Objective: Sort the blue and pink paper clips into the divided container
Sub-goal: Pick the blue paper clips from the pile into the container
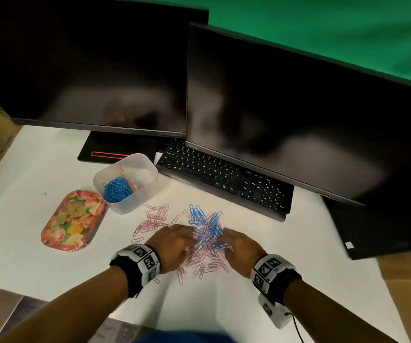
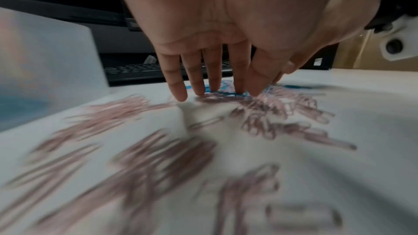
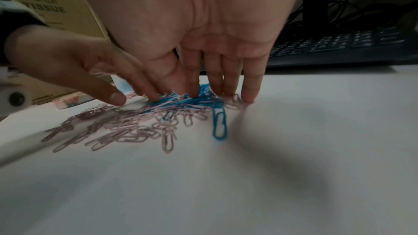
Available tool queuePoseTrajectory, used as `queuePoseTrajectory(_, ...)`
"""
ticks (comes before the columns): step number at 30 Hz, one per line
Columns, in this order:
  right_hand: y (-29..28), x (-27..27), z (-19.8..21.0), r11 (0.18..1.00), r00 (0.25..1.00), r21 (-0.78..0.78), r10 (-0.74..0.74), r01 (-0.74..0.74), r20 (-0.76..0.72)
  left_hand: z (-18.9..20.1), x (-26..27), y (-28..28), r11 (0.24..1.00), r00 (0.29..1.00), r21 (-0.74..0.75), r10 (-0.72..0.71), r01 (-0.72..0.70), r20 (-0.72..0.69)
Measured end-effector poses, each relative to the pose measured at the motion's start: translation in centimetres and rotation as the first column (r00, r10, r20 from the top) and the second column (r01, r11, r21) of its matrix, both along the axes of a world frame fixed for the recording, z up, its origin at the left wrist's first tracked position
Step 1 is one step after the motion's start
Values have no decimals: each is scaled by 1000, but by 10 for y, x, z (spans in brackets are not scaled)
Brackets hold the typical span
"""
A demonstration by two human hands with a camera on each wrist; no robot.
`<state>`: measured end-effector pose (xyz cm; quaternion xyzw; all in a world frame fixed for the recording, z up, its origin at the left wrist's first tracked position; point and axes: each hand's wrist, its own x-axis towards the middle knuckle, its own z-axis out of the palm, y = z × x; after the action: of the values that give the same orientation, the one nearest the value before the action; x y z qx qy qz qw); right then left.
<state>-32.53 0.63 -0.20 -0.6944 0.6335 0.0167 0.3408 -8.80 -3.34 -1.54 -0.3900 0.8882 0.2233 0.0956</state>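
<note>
Two hands down on the white counter (image 1: 38, 256) right now, both palm-down over the mixed pile. My left hand (image 1: 172, 243) has its fingers (image 2: 175, 85) straight and slightly spread, tips touching the near-left edge of the heap; nothing is pinched or held. My right hand (image 1: 241, 248) mirrors it from the other side, fingers (image 3: 251, 87) straight and close together, tips pressing down into the tangle, also gripping nothing as far as I can tell.

So the clips: pink paper clips (image 1: 153, 219) are scattered loose across the counter, mostly to the left of and nearer to me than my hands, with a thick bunch between the two wrists. Blue paper clips (image 1: 204, 219) sit bunched in the middle of the pile, just beyond my fingertips, tangled up with pink ones. In the right wrist view one blue clip (image 3: 219, 124) lies on its own at the near edge of the heap, just beside my little finger.

Off to the far left of the pile is the divided container (image 1: 147, 167), translucent plastic, with a heap of blue clips in its near-left compartment. I can't make out what's in the other compartment. A colourful patterned tray (image 1: 73, 221) sits just left of it. Behind everything there's a black keyboard (image 1: 226, 179) and two dark monitors (image 1: 298, 120).
</note>
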Motion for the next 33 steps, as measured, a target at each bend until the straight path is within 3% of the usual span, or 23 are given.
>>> queuePoseTrajectory(5,-26,1,16,996,996,-84,-12,5,-84,12,25,-5,997,997,-23,79,-79,-25)
queuePoseTrajectory(9,-54,18,20,986,978,-98,117,-135,-172,22,3,-24,974,974,-33,222,-224,-50)
queuePoseTrajectory(15,-62,28,11,967,929,-45,228,-252,-290,27,-36,-59,988,976,-34,154,-151,154)
queuePoseTrajectory(20,-61,19,7,986,964,-5,160,-165,-213,14,-37,-59,991,959,-53,135,-126,251)
queuePoseTrajectory(23,-63,12,12,999,995,16,-35,37,-91,7,-29,-60,975,957,-88,218,-205,193)
queuePoseTrajectory(26,-66,5,16,981,978,57,-191,187,87,3,-21,-62,950,943,-23,311,-310,116)
queuePoseTrajectory(33,-66,-3,20,963,939,126,-262,239,222,-2,-5,-60,797,798,209,594,-567,-98)
